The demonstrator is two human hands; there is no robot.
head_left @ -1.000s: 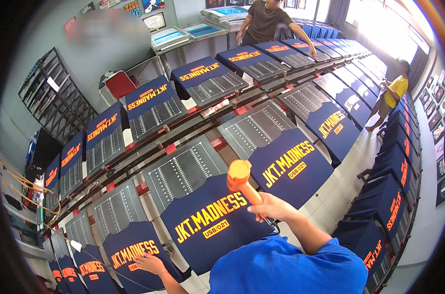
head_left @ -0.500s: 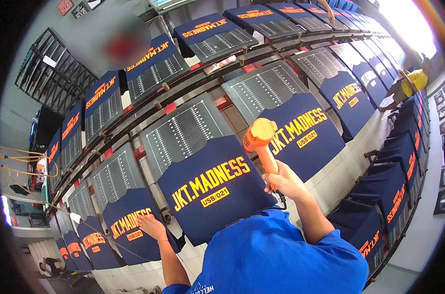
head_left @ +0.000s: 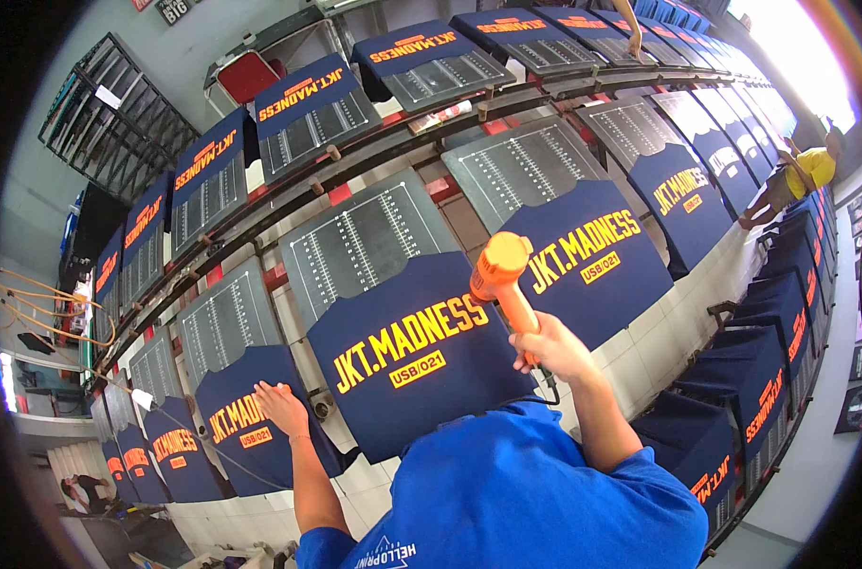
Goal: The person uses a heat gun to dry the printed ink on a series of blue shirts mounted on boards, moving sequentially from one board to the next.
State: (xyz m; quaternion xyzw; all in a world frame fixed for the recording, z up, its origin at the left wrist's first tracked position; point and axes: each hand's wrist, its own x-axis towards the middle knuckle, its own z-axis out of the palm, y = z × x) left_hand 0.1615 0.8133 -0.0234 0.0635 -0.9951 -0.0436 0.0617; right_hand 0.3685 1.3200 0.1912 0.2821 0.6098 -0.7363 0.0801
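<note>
My right hand (head_left: 556, 347) is wrapped round the handle of an orange hair dryer (head_left: 503, 267), whose black cord hangs below the grip. The dryer is raised in front of two navy shirt panels. One navy panel (head_left: 450, 403) with orange-yellow lettering lies directly before me; another such panel (head_left: 602, 275) is to its right. My left hand (head_left: 284, 410) is stretched out over the printed lettering of a third navy panel (head_left: 251, 379) further left. Its fingers are extended and hold nothing; they appear to touch the fabric, hiding part of the print.
Dark boards with white ruler marks (head_left: 365, 247) carry the panels along slanted rails (head_left: 374, 156). More printed panels (head_left: 749, 375) line the right side. A person in yellow (head_left: 810, 169) stands far right. A black rack (head_left: 118, 119) and a red chair (head_left: 246, 76) are at the far left.
My left hand has shifted slightly up over the print, covering more of its letters. My right hand keeps the hair dryer in nearly the same place. The whole view has shifted a little.
</note>
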